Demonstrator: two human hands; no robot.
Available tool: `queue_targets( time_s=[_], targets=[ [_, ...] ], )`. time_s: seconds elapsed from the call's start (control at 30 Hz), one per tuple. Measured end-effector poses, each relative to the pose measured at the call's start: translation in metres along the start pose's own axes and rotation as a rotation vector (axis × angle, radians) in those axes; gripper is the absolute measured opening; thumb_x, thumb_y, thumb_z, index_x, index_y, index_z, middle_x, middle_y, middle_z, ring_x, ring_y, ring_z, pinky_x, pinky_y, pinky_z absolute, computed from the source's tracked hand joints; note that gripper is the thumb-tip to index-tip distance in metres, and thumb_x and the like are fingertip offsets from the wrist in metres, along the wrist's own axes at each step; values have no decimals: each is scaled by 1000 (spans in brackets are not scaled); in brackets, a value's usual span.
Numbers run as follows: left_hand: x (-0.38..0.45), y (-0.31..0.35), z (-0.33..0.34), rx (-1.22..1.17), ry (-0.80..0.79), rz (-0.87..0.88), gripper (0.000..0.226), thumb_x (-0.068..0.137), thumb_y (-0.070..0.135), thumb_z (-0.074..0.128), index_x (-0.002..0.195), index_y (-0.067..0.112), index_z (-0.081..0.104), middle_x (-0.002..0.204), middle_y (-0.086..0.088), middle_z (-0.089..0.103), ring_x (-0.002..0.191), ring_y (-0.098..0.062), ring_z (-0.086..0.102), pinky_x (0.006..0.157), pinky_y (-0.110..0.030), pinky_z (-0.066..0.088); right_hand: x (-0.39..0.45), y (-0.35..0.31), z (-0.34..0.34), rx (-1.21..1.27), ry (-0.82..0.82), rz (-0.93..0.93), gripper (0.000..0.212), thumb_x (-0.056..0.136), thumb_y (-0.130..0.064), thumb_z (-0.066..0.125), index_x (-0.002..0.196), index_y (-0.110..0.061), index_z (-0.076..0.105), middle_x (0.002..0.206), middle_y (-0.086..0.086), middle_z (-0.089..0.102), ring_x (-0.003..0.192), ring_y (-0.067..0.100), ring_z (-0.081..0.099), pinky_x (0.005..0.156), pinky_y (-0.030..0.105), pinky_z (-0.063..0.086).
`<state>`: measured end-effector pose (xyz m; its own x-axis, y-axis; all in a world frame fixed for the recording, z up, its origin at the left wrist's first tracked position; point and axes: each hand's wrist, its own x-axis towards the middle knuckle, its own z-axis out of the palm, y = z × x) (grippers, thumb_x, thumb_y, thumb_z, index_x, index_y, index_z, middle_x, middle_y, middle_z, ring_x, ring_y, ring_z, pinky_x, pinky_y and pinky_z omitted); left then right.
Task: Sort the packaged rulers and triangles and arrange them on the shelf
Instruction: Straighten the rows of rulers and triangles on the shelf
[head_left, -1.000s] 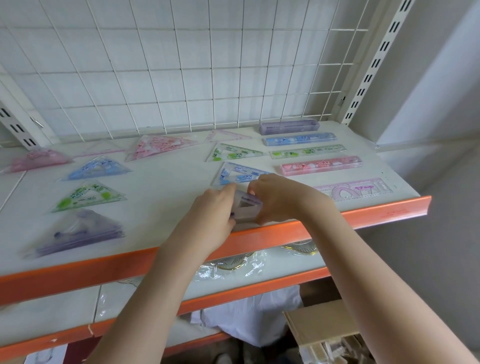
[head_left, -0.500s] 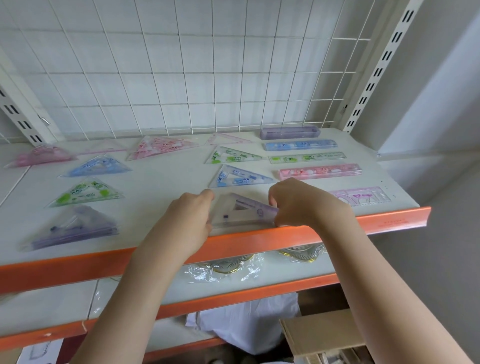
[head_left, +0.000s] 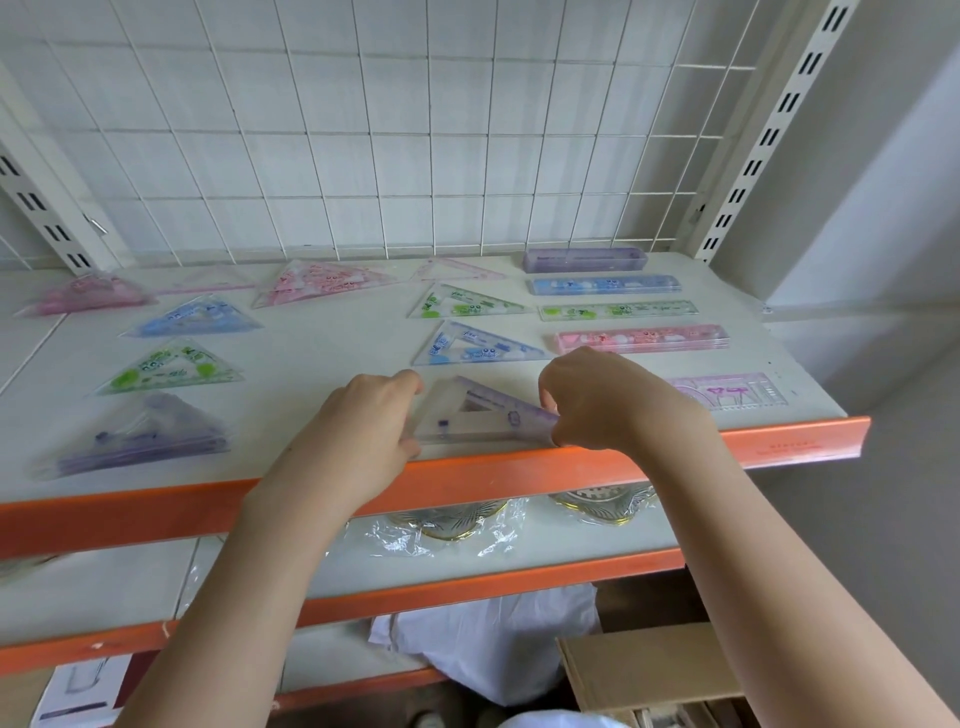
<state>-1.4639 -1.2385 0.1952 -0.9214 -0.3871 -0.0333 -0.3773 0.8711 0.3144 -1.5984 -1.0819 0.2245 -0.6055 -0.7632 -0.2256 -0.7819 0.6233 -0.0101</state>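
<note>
A purple packaged triangle (head_left: 470, 415) lies flat near the front edge of the white shelf (head_left: 322, 358). My left hand (head_left: 363, 423) holds its left corner and my right hand (head_left: 597, 397) pinches its right tip. Behind it sit a blue triangle (head_left: 475, 345), a green triangle (head_left: 462, 304) and a pink triangle (head_left: 457, 270) in a column. To the right lie purple (head_left: 584, 259), blue (head_left: 605, 285), green (head_left: 618, 310) and pink (head_left: 641, 339) ruler packs, with a purple stencil ruler (head_left: 727, 391) partly hidden by my right wrist.
On the left of the shelf lie wider triangles: purple (head_left: 137, 436), green (head_left: 169, 364), blue (head_left: 195, 318), pink (head_left: 324, 280) and another pink pack (head_left: 85, 296). A wire grid backs the shelf. An orange lip (head_left: 779, 441) edges the front. Wrapped glassware (head_left: 452, 519) sits on the shelf below; a cardboard box (head_left: 644, 670) stands lower right.
The purple triangle was bunched between my hands near the shelf edge. Now it lies spread flat on the shelf, with my hands moved apart to its two ends.
</note>
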Motion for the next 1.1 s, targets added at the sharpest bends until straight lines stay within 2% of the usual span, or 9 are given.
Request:
queue_targets(
  time_s=[0.07, 0.13, 0.33, 0.5, 0.7, 0.8, 0.93, 1.07, 1.1],
  targets=[
    [2, 0, -2, -30, -24, 11, 48, 80, 15, 68, 124, 20, 49, 102, -1, 63, 94, -24, 61, 85, -36, 48, -1, 3, -1, -19, -4, -6, 24, 78, -6, 58, 101, -6, 64, 101, 9, 60, 97, 29, 57, 82, 36, 51],
    [3, 0, -2, -41, -25, 36, 45, 80, 11, 67, 121, 20, 52, 95, 0, 65, 88, -23, 63, 83, -37, 50, -2, 5, -2, -51, -5, -14, 21, 78, -6, 58, 98, -5, 65, 97, 9, 60, 97, 29, 56, 85, 38, 51],
    [2, 7, -3, 72, 9, 82, 43, 83, 7, 58, 122, 22, 49, 94, -6, 63, 87, -29, 60, 79, -40, 51, -4, 4, -3, -106, 11, -31, 12, 80, -7, 57, 89, -6, 64, 82, 7, 51, 86, 28, 50, 67, 29, 37],
    [2, 9, -3, 101, 26, 90, 46, 84, 5, 52, 125, 25, 46, 95, -7, 63, 87, -30, 60, 79, -41, 51, -3, 4, 0, -107, 18, -63, 12, 79, -2, 56, 88, -3, 63, 78, 7, 50, 85, 29, 55, 64, 29, 38],
    [1, 7, -6, -2, -15, -2, 48, 81, 8, 64, 123, 27, 51, 90, 1, 66, 87, -22, 60, 82, -35, 50, -2, 11, 0, -62, -11, -38, 11, 77, -1, 59, 86, 1, 65, 89, 12, 63, 90, 29, 61, 65, 30, 45],
    [4, 5, -5, 35, -40, -47, 38, 81, 15, 68, 115, 23, 55, 95, -2, 65, 92, -25, 59, 83, -38, 49, -3, 14, 0, -35, -33, -24, 9, 78, 1, 58, 85, 4, 63, 91, 15, 65, 82, 28, 62, 60, 28, 43],
    [7, 5, -6, 83, -96, -95, 11, 81, 23, 70, 82, 17, 61, 93, -6, 63, 89, -26, 59, 79, -34, 49, -4, 15, 2, -35, -32, -7, 9, 80, 1, 59, 87, 4, 64, 89, 15, 61, 77, 27, 58, 59, 26, 41],
    [7, 9, -7, 101, -125, -93, 16, 84, 22, 67, 73, 14, 59, 88, -8, 60, 83, -27, 58, 74, -30, 48, -7, 15, 1, -76, -28, 5, 3, 82, -2, 60, 79, 0, 61, 77, 8, 48, 73, 27, 53, 54, 25, 37],
    [7, 10, -7, 114, -128, -90, 20, 85, 22, 65, 69, 17, 54, 87, -7, 58, 82, -27, 57, 73, -29, 46, -7, 14, 1, -89, -23, 9, 9, 82, -3, 60, 74, -2, 57, 75, 7, 46, 72, 27, 52, 53, 24, 36]
  ],
)
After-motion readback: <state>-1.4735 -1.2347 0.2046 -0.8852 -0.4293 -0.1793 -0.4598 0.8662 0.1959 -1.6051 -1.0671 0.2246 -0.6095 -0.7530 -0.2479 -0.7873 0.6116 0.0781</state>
